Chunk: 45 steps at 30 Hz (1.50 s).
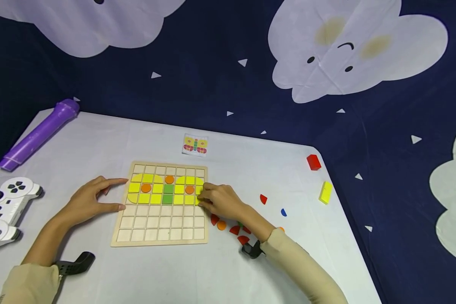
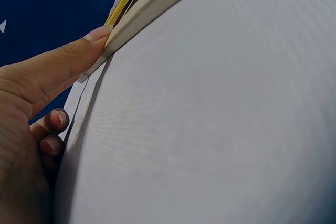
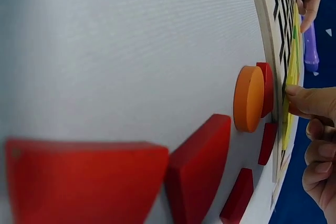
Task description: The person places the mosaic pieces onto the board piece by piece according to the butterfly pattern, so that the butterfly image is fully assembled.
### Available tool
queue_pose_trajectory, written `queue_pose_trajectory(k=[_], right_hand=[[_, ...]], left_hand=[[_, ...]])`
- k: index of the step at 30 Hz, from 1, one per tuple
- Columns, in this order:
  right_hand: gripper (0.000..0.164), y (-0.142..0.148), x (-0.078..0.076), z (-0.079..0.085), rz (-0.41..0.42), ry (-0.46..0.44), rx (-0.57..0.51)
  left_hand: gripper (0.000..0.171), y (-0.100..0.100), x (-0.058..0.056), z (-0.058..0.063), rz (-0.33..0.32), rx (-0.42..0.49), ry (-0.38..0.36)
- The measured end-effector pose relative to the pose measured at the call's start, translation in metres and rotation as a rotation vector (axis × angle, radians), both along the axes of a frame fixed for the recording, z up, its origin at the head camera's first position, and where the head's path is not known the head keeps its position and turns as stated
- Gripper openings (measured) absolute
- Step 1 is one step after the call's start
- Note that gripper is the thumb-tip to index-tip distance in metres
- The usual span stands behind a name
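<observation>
A wooden grid board (image 1: 137, 222) lies on the table, its upper rows filled with yellow tiles (image 1: 147, 178), orange discs (image 1: 146, 188) and green squares (image 1: 168, 198). My left hand (image 1: 89, 198) is at the board's left side, thumb and forefinger spread apart and touching its edge. In the left wrist view the thumb (image 2: 79, 56) presses on the board's rim. My right hand (image 1: 221, 201) pinches a yellow tile (image 1: 197, 200) at the right end of the lowest filled row. The right wrist view shows thumb and finger at the yellow pieces; the fingers partly hide that tile.
Red quarter pieces (image 1: 234, 230) and an orange disc (image 1: 221, 225) lie right of the board, under the right forearm. A butterfly pattern card (image 1: 195, 145) lies behind it. A game controller (image 1: 9, 211) and purple microphone (image 1: 42, 134) are left; red (image 1: 313, 162) and yellow blocks (image 1: 325, 192) right.
</observation>
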State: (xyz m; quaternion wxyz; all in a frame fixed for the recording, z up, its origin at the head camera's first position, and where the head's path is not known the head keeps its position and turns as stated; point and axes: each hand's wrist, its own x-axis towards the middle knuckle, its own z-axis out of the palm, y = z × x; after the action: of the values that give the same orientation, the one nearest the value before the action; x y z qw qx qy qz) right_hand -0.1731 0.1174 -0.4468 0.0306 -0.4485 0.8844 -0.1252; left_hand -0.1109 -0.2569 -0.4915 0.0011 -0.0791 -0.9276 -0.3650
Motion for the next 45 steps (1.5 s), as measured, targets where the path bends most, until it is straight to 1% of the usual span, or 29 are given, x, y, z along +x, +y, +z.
queue_pose_trajectory(k=[4,6,11,14,16,19,23,27,31,34,40,45], right_hand=[[0.022,0.001,0.001,-0.001,-0.015,0.021,0.009],[0.022,0.003,0.002,0.000,-0.022,0.029,-0.005],[0.019,0.014,0.004,0.006,-0.039,0.046,-0.056],[0.017,0.024,0.007,0.010,-0.041,0.049,-0.048],[0.017,0.031,0.010,0.012,-0.041,0.036,-0.035],[0.018,0.042,0.015,0.012,-0.037,-0.013,-0.022],[0.019,0.051,0.021,0.010,-0.020,-0.066,-0.009],[0.022,0.055,0.024,0.006,0.009,-0.088,0.011],[0.025,0.055,0.026,0.005,0.038,-0.074,0.058],[0.024,0.055,0.026,0.006,0.040,-0.063,0.082],[0.017,0.057,0.029,0.003,0.010,-0.045,0.063],[0.018,0.056,0.031,-0.001,0.020,-0.009,0.046]], left_hand=[[0.070,0.000,0.001,-0.001,0.002,0.004,-0.003],[0.070,0.000,0.001,-0.002,0.001,0.001,-0.003],[0.071,0.001,0.000,0.000,0.004,-0.008,-0.008],[0.071,0.001,0.000,0.001,0.005,-0.008,-0.013],[0.071,0.000,0.000,0.001,0.005,-0.008,-0.015],[0.071,0.000,0.000,0.002,0.006,-0.007,-0.013],[0.070,0.000,0.000,0.003,0.004,-0.006,-0.011],[0.070,0.000,0.000,0.002,0.004,0.002,-0.005],[0.070,0.001,0.000,0.002,0.005,0.008,-0.006],[0.070,0.001,0.001,0.002,0.005,0.008,-0.009],[0.070,0.001,0.000,0.003,0.005,0.001,-0.005],[0.071,0.001,0.000,0.003,0.003,0.000,-0.012]])
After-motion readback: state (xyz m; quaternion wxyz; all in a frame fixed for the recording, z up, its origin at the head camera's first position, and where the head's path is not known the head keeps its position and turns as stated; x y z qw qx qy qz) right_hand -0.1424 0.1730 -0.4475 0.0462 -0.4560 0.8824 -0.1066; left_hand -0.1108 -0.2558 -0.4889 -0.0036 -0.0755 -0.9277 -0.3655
